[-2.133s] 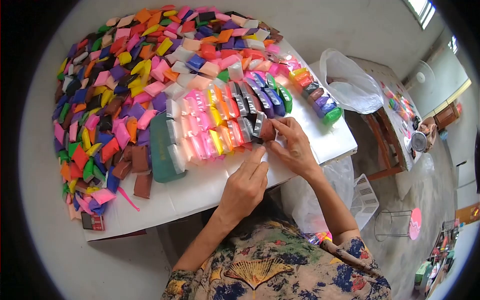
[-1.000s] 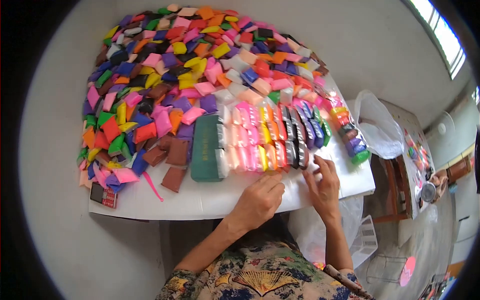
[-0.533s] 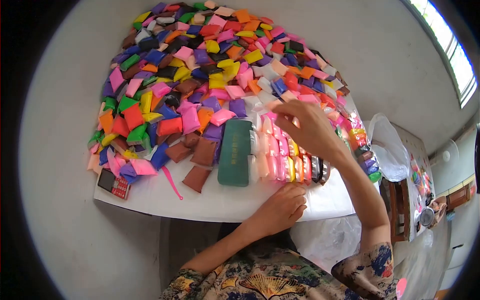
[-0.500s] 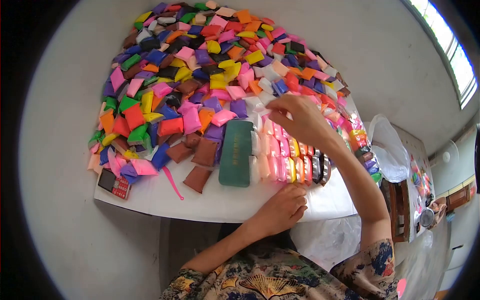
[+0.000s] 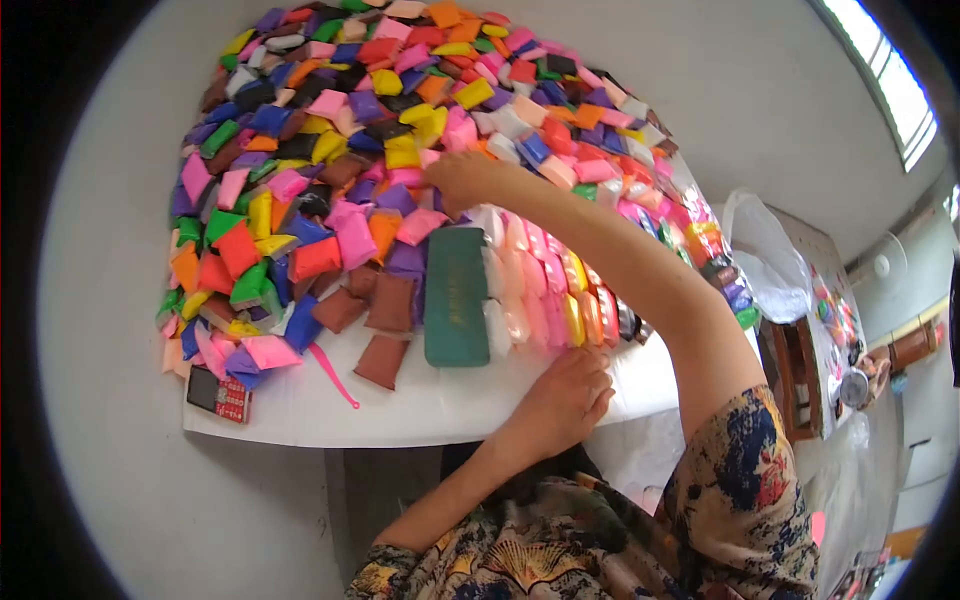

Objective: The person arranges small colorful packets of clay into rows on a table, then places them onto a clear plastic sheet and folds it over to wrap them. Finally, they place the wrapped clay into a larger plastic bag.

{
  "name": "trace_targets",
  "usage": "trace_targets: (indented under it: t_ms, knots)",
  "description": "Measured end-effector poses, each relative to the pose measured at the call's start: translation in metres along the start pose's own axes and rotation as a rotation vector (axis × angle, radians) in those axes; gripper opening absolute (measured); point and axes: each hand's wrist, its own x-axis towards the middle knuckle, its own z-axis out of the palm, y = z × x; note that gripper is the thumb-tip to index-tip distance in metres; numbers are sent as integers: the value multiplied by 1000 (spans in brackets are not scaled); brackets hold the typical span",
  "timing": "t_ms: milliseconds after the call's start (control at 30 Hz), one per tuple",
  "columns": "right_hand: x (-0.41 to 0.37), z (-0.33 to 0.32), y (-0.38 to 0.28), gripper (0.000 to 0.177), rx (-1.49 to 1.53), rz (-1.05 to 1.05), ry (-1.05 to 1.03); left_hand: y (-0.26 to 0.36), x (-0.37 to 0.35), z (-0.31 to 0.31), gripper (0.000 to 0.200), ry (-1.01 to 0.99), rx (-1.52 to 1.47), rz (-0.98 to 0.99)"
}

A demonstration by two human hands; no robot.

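My right hand (image 5: 462, 183) reaches across into the pile of small coloured packets (image 5: 330, 150), just above the green case. Its fingers point down among pink and purple packets, and the hand itself hides their tips. Near the table's front edge, my left hand (image 5: 568, 398) is curled closed beside the near ends of the packet rows (image 5: 545, 285); anything inside it is hidden. Those rows run from white through pink, yellow and orange to dark packets. The dark green case (image 5: 456, 300) lies flat against their left side.
A red and black keypad phone (image 5: 218, 394) lies at the front left corner of the white table (image 5: 440, 410). Near it are a pink strap (image 5: 333, 376) and a brown packet (image 5: 381, 361). A clear plastic bag (image 5: 765, 255) hangs at the right edge, by a wooden stool (image 5: 796, 375).
My right hand has moved left from above the rows to the pile behind the green case, uncovering more of the rows. My left hand stays near their front. The view has shifted slightly.
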Motion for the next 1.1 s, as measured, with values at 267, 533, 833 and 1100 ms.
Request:
trace_targets:
  t_ms: [267,533,833,1100]
  knots:
    - [-46,-52,0,47,33,33,232,3,1,-4,17,-19,-1,-52]
    - [-263,-103,-24,40,423,159,516,8,2,-5,13,3,30,-54]
    - [-395,70,-57,38,895,728,533,11,4,-4,12,21,99,-26]
    - [-399,85,-95,46,180,710,709,21,6,-3,13,-6,197,-54]
